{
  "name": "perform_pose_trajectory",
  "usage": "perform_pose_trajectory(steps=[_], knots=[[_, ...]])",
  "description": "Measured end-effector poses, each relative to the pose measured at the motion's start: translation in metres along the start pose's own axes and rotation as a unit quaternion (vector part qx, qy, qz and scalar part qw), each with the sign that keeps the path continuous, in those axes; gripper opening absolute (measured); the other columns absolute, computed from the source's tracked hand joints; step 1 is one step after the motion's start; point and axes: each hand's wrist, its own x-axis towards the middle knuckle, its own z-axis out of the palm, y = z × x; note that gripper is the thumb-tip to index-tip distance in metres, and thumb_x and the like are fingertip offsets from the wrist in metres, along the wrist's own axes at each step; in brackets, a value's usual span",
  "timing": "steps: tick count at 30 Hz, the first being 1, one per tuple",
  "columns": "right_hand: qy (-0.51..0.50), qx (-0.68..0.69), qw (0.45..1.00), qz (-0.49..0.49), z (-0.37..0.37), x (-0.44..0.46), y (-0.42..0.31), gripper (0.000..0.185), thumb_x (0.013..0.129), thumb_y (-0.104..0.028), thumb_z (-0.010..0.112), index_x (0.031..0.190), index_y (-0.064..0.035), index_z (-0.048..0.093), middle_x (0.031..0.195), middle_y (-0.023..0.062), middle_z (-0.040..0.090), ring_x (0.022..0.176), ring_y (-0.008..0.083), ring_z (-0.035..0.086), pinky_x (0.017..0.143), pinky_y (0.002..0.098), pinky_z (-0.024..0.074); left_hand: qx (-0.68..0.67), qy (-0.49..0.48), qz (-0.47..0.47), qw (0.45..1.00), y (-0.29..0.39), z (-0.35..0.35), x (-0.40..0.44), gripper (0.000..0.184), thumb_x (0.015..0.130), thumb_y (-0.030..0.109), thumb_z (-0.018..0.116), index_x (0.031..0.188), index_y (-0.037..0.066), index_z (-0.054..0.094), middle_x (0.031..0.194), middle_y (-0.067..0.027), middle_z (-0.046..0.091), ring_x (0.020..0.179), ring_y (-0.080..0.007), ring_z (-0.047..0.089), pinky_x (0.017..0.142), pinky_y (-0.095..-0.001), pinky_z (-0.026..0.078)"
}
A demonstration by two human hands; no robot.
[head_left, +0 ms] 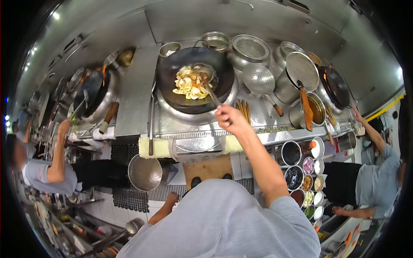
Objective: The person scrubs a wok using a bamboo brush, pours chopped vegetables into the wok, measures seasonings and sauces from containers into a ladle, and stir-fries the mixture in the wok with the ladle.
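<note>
My right hand is closed round the handle of a metal wok ladle. The ladle's bowl rests among the food at the right side of a large black wok. Pale yellow, sliced-looking pieces of food with some orange and brown bits are heaped in the wok's middle. Beneath the wok is a round steel burner ring. My left hand hangs low beside my body, away from the stove; its fingers are not clear enough to make out.
A perforated skimmer, a bamboo brush and steel pots stand right of the wok. Ingredient containers line the lower right. A large metal basin sits lower left. Co-workers stand at other woks on both sides.
</note>
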Motion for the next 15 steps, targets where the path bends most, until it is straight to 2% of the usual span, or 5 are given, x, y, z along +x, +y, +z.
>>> perform_pose_trajectory(steps=[3,7,9,11,15], knots=[[-0.202,0.336,0.909,0.144,-0.001,-0.009,-0.024,0.016,0.101,-0.013,0.052,0.090,-0.0060,0.043,0.075,0.0019,0.050,0.049,0.0036,0.045,0.036,0.0203,0.0309,0.045,0.081,-0.034,0.995,0.012,0.013,-0.007,0.015,0.068,0.015,0.074,0.082,0.010,0.072,0.079,-0.0126,0.066,0.078,-0.0302,0.067,0.063,-0.0424,0.058],[-0.035,-0.144,0.988,0.032,-0.002,-0.025,-0.016,0.032,0.098,-0.016,0.057,0.124,-0.0013,0.046,0.075,0.0071,0.056,0.049,0.0127,0.051,0.040,0.0286,0.0396,-0.117,0.098,-0.056,0.987,0.014,0.010,0.000,0.013,0.077,0.016,0.068,0.086,0.006,0.069,0.077,-0.0115,0.064,0.074,-0.0278,0.067,0.052,-0.0465,0.056],[0.075,-0.623,0.755,-0.192,-0.044,-0.030,0.005,0.073,0.092,-0.011,0.060,0.157,-0.0212,0.026,0.090,0.0217,0.064,0.066,0.0384,0.065,0.063,0.0479,0.0534,-0.411,0.099,-0.176,0.889,0.025,0.001,0.004,0.016,0.084,0.017,0.062,0.094,0.006,0.067,0.077,-0.0100,0.063,0.067,-0.0254,0.067,0.047,-0.0477,0.054],[0.163,-0.696,0.636,-0.293,-0.079,-0.044,0.013,0.076,0.089,-0.008,0.059,0.157,-0.0225,0.027,0.105,0.0270,0.065,0.089,0.0459,0.064,0.083,0.0493,0.0505,-0.376,0.090,-0.147,0.910,0.017,-0.002,0.006,0.016,0.085,0.017,0.059,0.096,0.007,0.064,0.076,-0.0097,0.063,0.063,-0.0249,0.066,0.046,-0.0462,0.053],[0.304,-0.611,0.708,-0.184,-0.161,-0.022,0.047,0.070,0.090,-0.008,0.054,0.155,-0.0121,0.030,0.105,0.0300,0.064,0.098,0.0480,0.062,0.086,0.0522,0.0487,-0.160,0.039,-0.053,0.985,0.018,-0.016,0.012,0.011,0.080,0.016,0.062,0.083,0.006,0.065,0.073,-0.0135,0.065,0.070,-0.0305,0.068,0.058,-0.0491,0.054]])
